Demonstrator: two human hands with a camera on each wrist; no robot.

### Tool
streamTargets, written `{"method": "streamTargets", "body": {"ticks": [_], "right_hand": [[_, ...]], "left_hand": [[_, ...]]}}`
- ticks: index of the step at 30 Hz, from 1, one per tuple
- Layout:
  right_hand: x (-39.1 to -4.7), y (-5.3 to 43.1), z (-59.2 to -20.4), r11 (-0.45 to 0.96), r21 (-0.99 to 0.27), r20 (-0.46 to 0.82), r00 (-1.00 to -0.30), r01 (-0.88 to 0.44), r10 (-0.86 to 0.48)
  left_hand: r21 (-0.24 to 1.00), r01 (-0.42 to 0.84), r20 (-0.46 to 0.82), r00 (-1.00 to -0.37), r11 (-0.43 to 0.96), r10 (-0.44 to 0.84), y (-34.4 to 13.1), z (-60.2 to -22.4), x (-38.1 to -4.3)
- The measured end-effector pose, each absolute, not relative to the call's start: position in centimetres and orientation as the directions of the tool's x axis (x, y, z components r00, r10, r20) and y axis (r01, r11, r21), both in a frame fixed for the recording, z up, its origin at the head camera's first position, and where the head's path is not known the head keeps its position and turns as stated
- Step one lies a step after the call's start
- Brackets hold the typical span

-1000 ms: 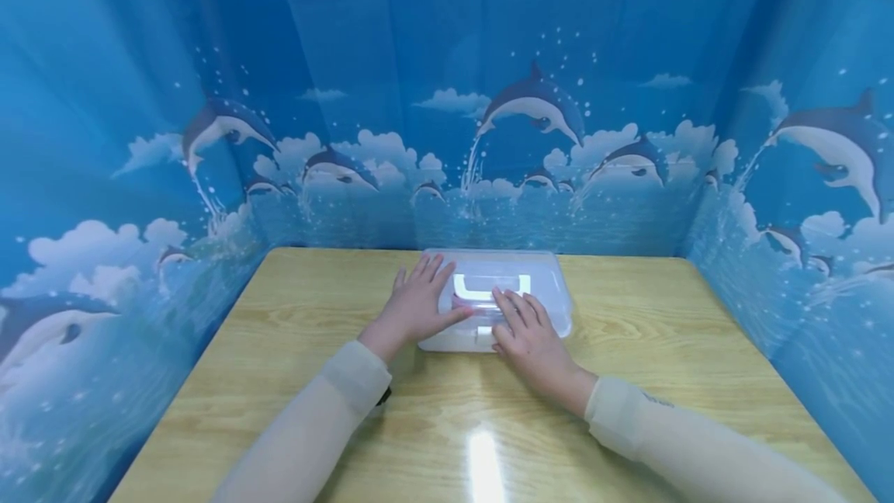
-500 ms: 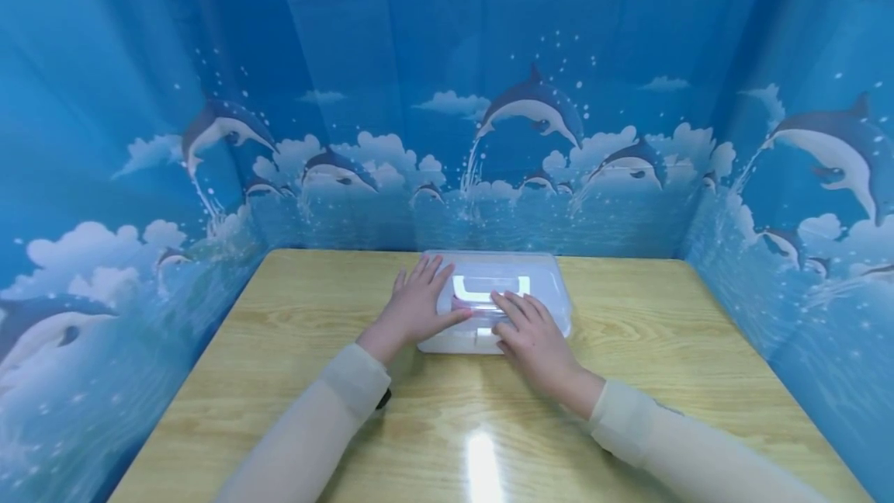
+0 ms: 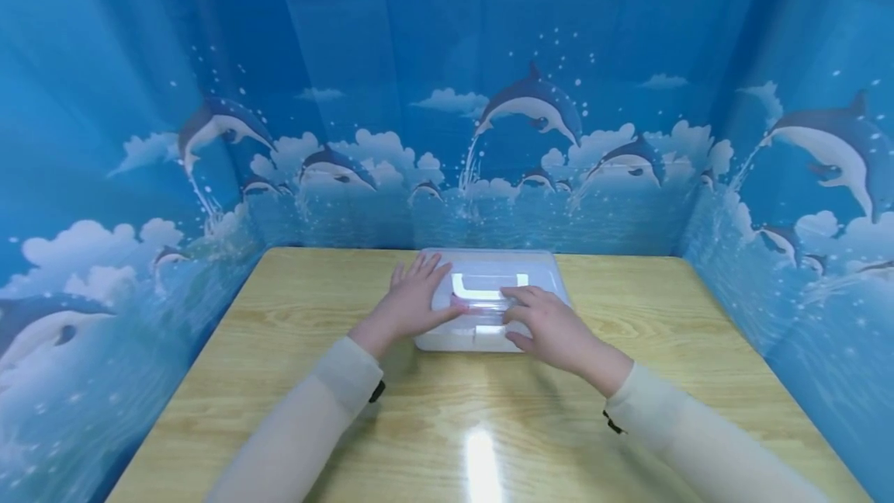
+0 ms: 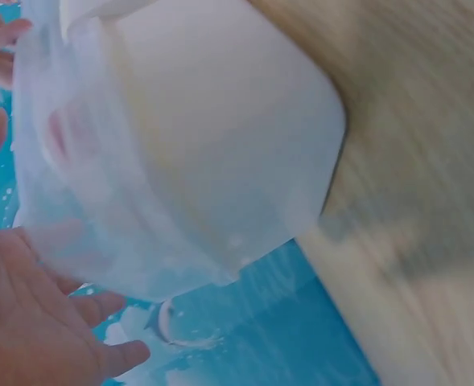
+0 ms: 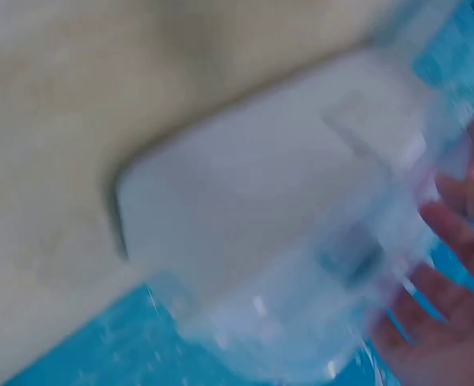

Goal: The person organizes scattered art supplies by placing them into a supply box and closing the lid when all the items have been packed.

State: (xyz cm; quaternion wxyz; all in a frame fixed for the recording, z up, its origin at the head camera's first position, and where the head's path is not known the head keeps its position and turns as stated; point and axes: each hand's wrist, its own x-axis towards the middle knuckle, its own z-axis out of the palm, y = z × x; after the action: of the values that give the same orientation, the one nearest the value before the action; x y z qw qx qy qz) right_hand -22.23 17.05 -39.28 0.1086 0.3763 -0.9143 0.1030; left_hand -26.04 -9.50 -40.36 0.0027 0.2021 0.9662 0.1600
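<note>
A translucent plastic box (image 3: 447,341) with its lid down lies near the table's far edge. On the lid is a white carry handle (image 3: 476,294), and a white latch (image 3: 489,330) sits on its front. My left hand (image 3: 408,303) rests on the lid's left part, fingers straight and spread, thumb reaching toward the handle. My right hand (image 3: 555,328) is over the front right part, fingers slightly bent and apart, fingertips by the handle's right end. In the left wrist view, something reddish (image 4: 57,133) shows faintly through the plastic. The right wrist view is blurred.
The box stands on a wood-grain table (image 3: 314,309). Blue curtains (image 3: 391,99) printed with dolphins and clouds hang behind the table and along both sides. A bright light reflection lies on the tabletop in front of the box.
My right hand has shifted right and toward me from the latch and handle, its wrist turning so the fingers point more to the left. The left hand and the box stay nearly in place.
</note>
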Motion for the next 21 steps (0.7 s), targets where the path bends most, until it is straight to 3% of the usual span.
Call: {"method": "streamTargets", "body": {"ticks": [4,8,21], "right_hand": [[-22.3,18.3,-37.0,0.702,-0.174,0.128,-0.723,-0.691,-0.679],[-22.5,19.8,-35.3,0.717,-0.222,0.062,-0.743,-0.661,-0.666],[-22.2,24.1,-32.1,0.820,-0.181,0.151,-0.839,-0.543,-0.522]], "left_hand": [[0.303,0.401,0.052,-0.913,0.865,0.405,-9.9,-39.4,-25.6],[0.294,0.420,0.072,-0.905,0.858,0.419,-10.6,-38.2,-25.1],[0.149,0.503,0.141,-0.863,0.851,0.485,-13.2,-35.6,-22.8]]}}
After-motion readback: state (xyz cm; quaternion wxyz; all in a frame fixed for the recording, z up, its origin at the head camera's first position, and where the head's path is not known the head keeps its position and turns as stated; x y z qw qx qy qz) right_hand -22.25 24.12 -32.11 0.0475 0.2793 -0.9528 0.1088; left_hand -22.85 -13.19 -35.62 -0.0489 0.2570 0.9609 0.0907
